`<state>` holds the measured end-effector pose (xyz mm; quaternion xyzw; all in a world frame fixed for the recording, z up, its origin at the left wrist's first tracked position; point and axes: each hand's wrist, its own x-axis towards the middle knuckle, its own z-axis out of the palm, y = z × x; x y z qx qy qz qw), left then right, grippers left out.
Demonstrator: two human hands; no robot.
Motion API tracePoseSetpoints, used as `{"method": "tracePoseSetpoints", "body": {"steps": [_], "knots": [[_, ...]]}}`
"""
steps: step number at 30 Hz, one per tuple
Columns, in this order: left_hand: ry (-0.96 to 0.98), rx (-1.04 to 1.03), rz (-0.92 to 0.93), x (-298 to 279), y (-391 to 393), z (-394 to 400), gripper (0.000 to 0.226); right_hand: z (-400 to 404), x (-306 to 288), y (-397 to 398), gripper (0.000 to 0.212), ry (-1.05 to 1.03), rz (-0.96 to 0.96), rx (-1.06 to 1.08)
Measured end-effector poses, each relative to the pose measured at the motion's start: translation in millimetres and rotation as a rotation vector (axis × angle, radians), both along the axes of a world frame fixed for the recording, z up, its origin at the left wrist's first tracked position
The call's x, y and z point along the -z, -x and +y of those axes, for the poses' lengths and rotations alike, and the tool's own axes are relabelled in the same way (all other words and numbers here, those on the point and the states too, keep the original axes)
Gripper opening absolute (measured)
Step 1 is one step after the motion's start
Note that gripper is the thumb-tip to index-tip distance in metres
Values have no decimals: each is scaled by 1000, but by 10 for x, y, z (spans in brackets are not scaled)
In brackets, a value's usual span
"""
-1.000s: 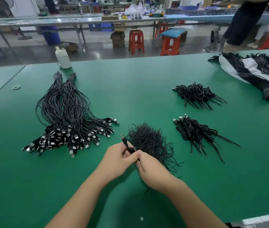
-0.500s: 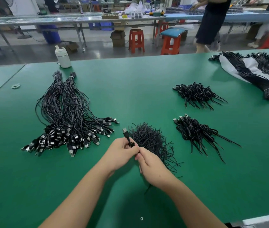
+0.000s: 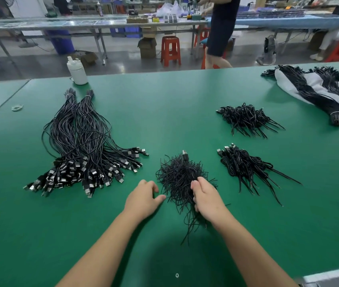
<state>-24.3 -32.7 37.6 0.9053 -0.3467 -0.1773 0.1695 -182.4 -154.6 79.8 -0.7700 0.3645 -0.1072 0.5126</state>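
**Folded cable held over the ties; no tie picked yet**

Right-hand fingers [image 3: 195, 186] are curled, thumb against them, clamping the folded cable [image 3: 185, 156]. Its USB plug sticks up beyond the fist and its loose tail trails toward the person. The clamp probably keeps the folds from springing open before a tie goes on. The right hand [image 3: 207, 198] sits on the near edge of the pile of ties [image 3: 176, 176], so the cable is directly above the supply.

Left-hand fingers [image 3: 151, 186] are loosely curled with the thumb stretched toward the pile. Nothing shows between them. The left hand [image 3: 141, 198] rests on the green table [image 3: 164, 112] just beside the ties, likely placed to draw one out.

Further out, the unfolded cables [image 3: 81, 146] lie well to the left as incoming stock. Two heaps of tied cables [image 3: 245, 166] lie to the right, within reach for dropping off finished pieces.
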Motion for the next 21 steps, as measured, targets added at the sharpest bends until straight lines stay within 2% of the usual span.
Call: {"method": "tracePoseSetpoints", "body": {"steps": [4,13,17,21], "knots": [[1,-27,-55,8,65,-62,13,7,4,-10,31,5,32,-16],[-40,-41,-214,1,-8,64,12,14,53,-9,32,28,68,-32],[45,-99,-232,-43,-89,180,9,39,47,-14,32,35,24,-66],[174,-219,-161,-122,-121,231,24,146,-21,-16,31,76,-39,-188]]}}
